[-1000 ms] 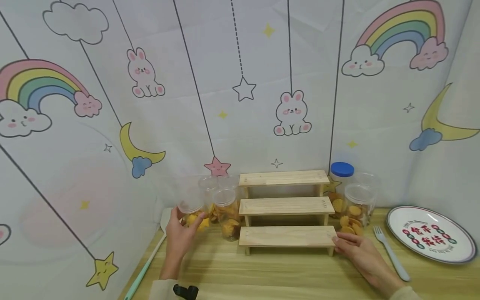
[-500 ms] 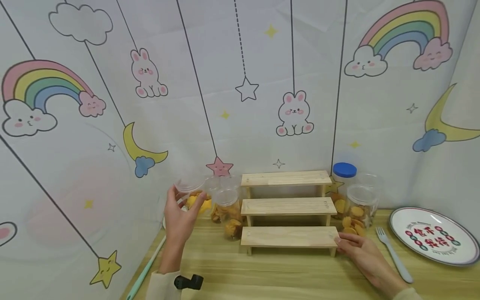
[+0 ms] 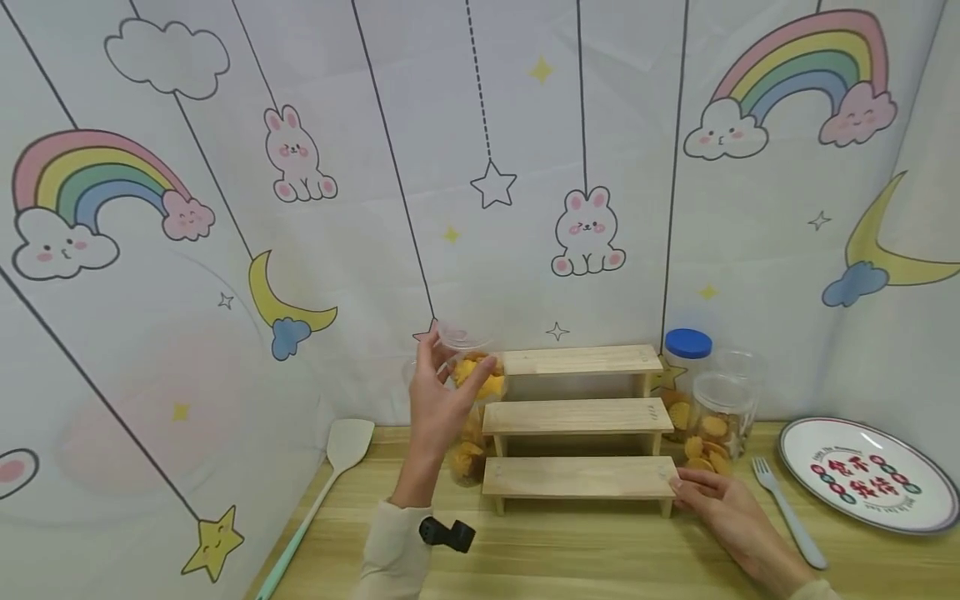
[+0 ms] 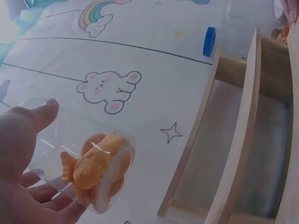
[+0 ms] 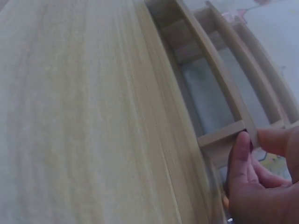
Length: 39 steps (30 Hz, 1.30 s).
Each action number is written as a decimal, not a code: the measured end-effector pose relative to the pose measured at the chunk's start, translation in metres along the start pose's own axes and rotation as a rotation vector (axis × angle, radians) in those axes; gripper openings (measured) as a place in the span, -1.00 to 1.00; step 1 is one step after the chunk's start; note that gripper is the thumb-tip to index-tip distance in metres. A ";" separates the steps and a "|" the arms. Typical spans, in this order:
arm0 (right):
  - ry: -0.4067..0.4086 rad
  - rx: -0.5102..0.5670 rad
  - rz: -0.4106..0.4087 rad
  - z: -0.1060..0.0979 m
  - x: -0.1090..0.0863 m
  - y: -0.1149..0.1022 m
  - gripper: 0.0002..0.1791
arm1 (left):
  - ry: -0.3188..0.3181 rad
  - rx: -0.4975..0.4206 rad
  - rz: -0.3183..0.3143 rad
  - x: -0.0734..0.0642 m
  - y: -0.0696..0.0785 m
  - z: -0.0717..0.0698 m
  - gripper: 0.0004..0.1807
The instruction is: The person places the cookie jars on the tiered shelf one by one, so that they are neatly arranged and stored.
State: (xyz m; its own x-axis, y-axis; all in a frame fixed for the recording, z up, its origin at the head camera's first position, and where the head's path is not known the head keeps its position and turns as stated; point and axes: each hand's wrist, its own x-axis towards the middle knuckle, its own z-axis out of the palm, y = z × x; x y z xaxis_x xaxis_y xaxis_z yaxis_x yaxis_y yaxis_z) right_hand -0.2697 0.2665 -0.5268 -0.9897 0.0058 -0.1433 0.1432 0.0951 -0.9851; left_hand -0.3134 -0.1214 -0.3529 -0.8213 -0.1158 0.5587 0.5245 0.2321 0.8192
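My left hand (image 3: 442, 407) grips a clear plastic jar (image 3: 480, 377) of orange-yellow snacks, raised off the table beside the left end of a wooden three-tier shelf's (image 3: 577, 477) top step. Fish-shaped pieces (image 4: 91, 170) show inside the jar in the left wrist view, where it lies between thumb and fingers. With thumb and fingers, my right hand (image 3: 723, 510) pinches the right end of the lowest step; the right wrist view shows the thumb (image 5: 240, 149) at that corner. Another snack jar (image 3: 467, 461) stands left of the shelf, partly hidden by my left hand.
Right of the shelf stand a clear-lidded snack jar (image 3: 722, 408) and a blue-lidded jar (image 3: 688, 343), with another clear jar behind. A fork (image 3: 789, 515) and a printed plate (image 3: 870, 475) lie farther right. A spatula (image 3: 330, 479) lies along the left side, near the patterned cloth.
My left hand has lifted the jar from the table at the left and carried it up and rightward to the top step's left end. The right hand stays on the lowest step.
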 end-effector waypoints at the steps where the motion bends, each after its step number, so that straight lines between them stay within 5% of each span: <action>1: 0.001 -0.005 -0.003 0.001 0.000 0.001 -0.24 | -0.015 0.001 -0.013 0.001 -0.002 0.009 -0.06; 5: 0.007 -0.026 -0.004 0.005 -0.002 0.003 -0.26 | -0.071 0.018 -0.058 0.002 -0.010 0.042 0.04; 19: 0.021 -0.014 0.003 0.008 -0.002 0.002 -0.28 | -0.174 -0.154 0.035 0.025 -0.051 0.129 -0.05; 30: 0.027 -0.002 0.007 0.003 0.001 0.001 -0.27 | -0.383 0.222 0.089 0.035 -0.047 0.158 0.19; 39: 0.039 0.004 0.007 0.001 -0.001 -0.001 -0.28 | -0.366 0.505 0.147 0.034 -0.047 0.180 0.25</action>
State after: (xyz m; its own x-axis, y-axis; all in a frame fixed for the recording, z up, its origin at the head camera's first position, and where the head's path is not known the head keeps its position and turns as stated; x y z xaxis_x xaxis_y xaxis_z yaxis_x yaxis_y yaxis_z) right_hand -0.2689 0.2651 -0.5261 -0.9882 0.0448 -0.1461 0.1497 0.0905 -0.9846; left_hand -0.4070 0.0375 -0.3959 -0.8190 0.2683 0.5073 0.5405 0.6575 0.5249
